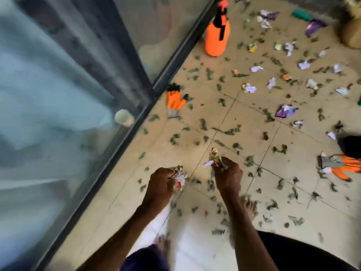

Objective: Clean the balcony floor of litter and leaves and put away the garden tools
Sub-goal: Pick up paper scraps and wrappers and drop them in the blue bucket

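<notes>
Litter [214, 159], a bunch of crumpled wrappers, sits in the curled fingers of the right hand [227, 173]; the left hand [162, 182] pinches another scrap [179, 178]. Both hang well short of the orange sprayer [216, 36]. Gathering looks barely begun: leaves [232, 131] and paper lie between hands and sprayer and off to its right. Hands full, so the next move likely calls for somewhere to dump them

One orange spray bottle [215, 39] at one o'clock; two orange gloves [175, 101] [346, 165], at twelve and three; one white cup [124, 117] at nine; two hands, left hand [159, 182] and right hand [227, 176], at six; leaves [232, 131] and litter scraps [287, 111] beyond counting
</notes>
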